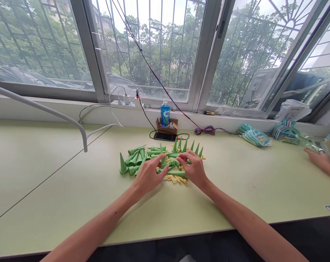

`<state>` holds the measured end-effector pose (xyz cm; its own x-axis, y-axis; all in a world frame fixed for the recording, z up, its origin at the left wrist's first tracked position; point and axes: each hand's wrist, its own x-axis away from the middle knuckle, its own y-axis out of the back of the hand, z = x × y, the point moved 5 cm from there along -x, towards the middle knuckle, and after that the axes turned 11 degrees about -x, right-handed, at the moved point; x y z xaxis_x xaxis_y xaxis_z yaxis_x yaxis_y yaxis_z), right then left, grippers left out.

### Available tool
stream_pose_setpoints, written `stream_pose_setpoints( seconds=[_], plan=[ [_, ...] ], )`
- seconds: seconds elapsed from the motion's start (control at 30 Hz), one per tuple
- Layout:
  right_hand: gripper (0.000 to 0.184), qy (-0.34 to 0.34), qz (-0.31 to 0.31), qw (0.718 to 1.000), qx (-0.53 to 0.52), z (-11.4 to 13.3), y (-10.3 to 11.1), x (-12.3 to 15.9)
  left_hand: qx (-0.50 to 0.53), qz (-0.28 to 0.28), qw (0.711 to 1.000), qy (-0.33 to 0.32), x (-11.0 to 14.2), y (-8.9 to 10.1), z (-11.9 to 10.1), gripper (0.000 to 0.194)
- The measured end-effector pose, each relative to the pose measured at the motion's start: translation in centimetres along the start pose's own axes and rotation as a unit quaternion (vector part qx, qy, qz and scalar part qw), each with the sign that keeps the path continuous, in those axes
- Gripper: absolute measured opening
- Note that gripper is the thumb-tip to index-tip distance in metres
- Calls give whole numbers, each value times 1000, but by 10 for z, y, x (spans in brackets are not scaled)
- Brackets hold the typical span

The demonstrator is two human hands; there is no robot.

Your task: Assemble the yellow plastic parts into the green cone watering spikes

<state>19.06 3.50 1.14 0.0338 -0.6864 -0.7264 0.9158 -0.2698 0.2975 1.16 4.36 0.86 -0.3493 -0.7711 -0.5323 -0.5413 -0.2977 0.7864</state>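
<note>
A heap of green plastic cone spikes (139, 157) lies on the pale green table (58, 189), mixed with small yellow plastic pieces (176, 178). Some cones stand upright, such as the one at the heap's left end (122, 164) and a row at the back (191, 146). My left hand (149, 175) rests on the heap with its fingers curled around a green cone. My right hand (192, 168) is beside it, fingers bent and pinching at the green pieces; what it holds is hidden.
A water bottle (165, 114) stands in a small cardboard box (167, 128) by the window, with a phone (165, 136) before it. Cables and a power strip (125, 103) lie on the sill. Packaged goods (254, 135) sit right, where another person's hand (318, 157) works.
</note>
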Motion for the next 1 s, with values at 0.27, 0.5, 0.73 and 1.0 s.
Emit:
stream_pose_setpoints(
  seconds=[0.27,0.5,0.73,1.0],
  plan=[
    [16,-6,-2,999,-42,-4,0,1,4,-13,1000,2,0,0,3,39],
    [17,11,18,998,-51,-3,-3,0,21,6,1000,4,0,-2,4,40],
    [18,4,23,998,-57,-5,-4,0,27,17,999,3,0,-3,3,40],
    [20,-23,35,997,-62,-4,-5,3,23,24,999,2,0,-4,4,40]
  ],
)
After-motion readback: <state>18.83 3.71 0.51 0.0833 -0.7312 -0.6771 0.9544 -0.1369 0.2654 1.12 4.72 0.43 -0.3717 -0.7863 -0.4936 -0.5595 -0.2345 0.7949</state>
